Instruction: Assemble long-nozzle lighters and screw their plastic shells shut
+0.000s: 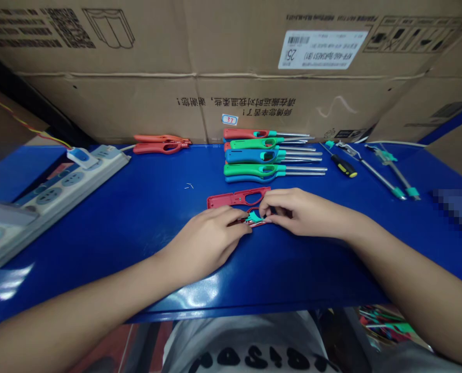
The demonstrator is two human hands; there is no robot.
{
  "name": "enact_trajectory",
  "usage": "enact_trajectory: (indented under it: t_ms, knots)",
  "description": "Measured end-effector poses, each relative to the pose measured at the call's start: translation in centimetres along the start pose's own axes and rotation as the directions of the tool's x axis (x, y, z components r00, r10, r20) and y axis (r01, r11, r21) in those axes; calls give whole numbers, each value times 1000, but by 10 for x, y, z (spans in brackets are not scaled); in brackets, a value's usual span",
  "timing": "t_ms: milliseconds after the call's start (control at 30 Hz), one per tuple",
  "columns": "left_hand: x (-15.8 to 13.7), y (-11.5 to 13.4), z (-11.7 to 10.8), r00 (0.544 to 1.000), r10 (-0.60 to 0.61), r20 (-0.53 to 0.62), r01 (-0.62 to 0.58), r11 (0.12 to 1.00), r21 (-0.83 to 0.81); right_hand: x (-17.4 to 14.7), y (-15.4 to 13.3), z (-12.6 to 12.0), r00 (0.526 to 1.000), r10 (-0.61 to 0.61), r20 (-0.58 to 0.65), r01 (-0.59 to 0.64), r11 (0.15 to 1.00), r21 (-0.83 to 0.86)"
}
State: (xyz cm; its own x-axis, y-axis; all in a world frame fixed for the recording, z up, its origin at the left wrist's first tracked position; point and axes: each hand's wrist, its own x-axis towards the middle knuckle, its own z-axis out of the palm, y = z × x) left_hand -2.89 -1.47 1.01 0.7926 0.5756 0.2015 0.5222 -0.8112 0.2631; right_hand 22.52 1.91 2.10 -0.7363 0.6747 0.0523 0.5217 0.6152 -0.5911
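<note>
In front of me, the red half shell of a long-nosed lighter [259,224] lies between my hands, mostly covered by my fingers. A teal trigger piece [255,217] sits in it. My left hand [211,235] is closed around the shell's left end, fingertips at the trigger. From the other side, my right hand [304,210] has its thumb and fingers pinched at the right end of the shell, beside the trigger. Just behind them lies the other red half shell [224,200], its hollow side up, near my right fingertips.
Several assembled lighters [254,170] are piled behind, left of a yellow-black screwdriver [343,167] and loose metal tubes [376,172]. Orange-red shells [157,147] lie by the cardboard wall [138,98]. Tiny metal pieces [189,186] and a power strip [60,191] are leftward.
</note>
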Motion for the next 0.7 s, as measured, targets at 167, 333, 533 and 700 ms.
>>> enact_trajectory:
  t_ms: [167, 333, 533, 700]
  knots:
    - [1, 0, 0, 1000, 10, -25, -11, 999, -34, -1, 0, -3, 1000, 7, 7, -7, 1000, -11]
    - [1, 0, 1, 1000, 3, -29, -4, 999, -38, -3, 1, -8, 999, -2, 32, 1, 1000, 8]
    - [1, 1, 1, 999, -25, -26, 23, 997, -79, -2, 1, -7, 998, 52, 21, -52, 998, -31]
    - [2, 0, 2, 998, -22, -53, 18, 996, -91, 0, 1, -5, 995, 96, -10, -96, 993, -75]
